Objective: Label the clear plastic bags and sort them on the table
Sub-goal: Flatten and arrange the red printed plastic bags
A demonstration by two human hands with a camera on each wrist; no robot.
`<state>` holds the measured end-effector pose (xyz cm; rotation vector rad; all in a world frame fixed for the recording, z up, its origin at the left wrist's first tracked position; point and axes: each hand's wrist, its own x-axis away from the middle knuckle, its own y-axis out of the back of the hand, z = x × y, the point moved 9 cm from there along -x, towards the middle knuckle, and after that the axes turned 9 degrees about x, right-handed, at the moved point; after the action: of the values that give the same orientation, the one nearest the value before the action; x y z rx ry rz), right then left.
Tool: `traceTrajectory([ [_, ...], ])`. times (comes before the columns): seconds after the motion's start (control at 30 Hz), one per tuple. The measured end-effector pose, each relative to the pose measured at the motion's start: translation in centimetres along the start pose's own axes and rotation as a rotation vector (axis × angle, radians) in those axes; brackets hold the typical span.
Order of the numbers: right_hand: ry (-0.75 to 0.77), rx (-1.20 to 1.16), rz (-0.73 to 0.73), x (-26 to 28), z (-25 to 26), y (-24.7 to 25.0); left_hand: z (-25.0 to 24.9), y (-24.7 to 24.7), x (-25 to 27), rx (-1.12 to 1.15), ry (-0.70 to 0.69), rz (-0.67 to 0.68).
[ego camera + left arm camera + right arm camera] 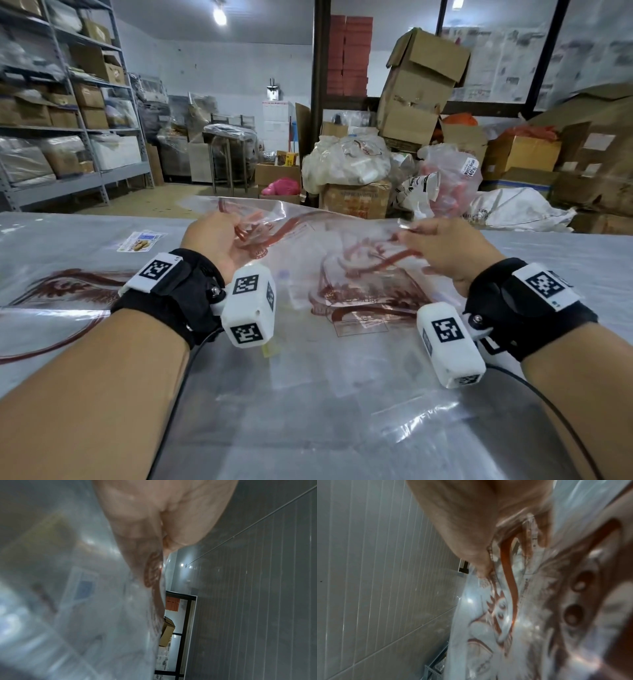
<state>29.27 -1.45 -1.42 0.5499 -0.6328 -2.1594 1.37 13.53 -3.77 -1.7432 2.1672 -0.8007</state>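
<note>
A clear plastic bag (329, 260) with a reddish-brown printed design is held up over the table between both hands. My left hand (219, 236) grips its far left edge, with the plastic bunched in the curled fingers. At the far right edge, my right hand (435, 243) pinches the bag between thumb and fingers. In the left wrist view the bag (102, 601) hangs blurred below the palm, and in the right wrist view the printed bag (513, 615) runs down from the fingers (481, 566). Another printed bag (54, 291) lies flat on the left, a label (140, 241) stuck on it.
The table (565, 246) is metal and covered with clear plastic sheets. Behind it stand cardboard boxes (421, 89), stuffed plastic sacks (346, 164) and a metal shelf rack (65, 102) on the left. Cables run from the wrist cameras toward the near edge.
</note>
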Motion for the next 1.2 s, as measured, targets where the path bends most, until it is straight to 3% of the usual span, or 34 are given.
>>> traceTrajectory([
  [0.23, -0.061, -0.668, -0.202, 0.8, -0.2, 3.1, -0.1, 0.0, -0.2, -0.028, 0.017, -0.018],
  [0.33, -0.113, -0.998, -0.186, 0.9, -0.2, 3.1, -0.3, -0.3, -0.1, -0.052, -0.019, 0.047],
  [0.4, -0.151, -1.074, -0.156, 0.8, -0.2, 2.7, 0.0, -1.1, 0.2, -0.106, -0.009, 0.117],
  [0.53, -0.145, -0.935, -0.030, 0.6, 0.3, 1.3, 1.0, -2.4, 1.0, -0.263, 0.028, 0.242],
  [0.73, 0.003, -0.397, 0.229, 1.4, 1.8, -1.9, 2.3, -3.0, 1.4, -0.293, 0.124, 0.321],
  [0.97, 0.062, -0.349, 0.463, 2.4, 2.7, -4.2, 2.7, -3.7, 1.9, -0.407, 0.133, 0.403],
  [1.07, 0.084, -0.341, 0.432, 2.3, 2.9, -3.8, 2.5, -3.4, 1.6, -0.434, 0.114, 0.354],
  [1.2, 0.031, -0.225, 0.253, 0.8, 1.6, -2.1, 2.4, -2.4, 1.0, -0.359, 0.156, 0.252],
])
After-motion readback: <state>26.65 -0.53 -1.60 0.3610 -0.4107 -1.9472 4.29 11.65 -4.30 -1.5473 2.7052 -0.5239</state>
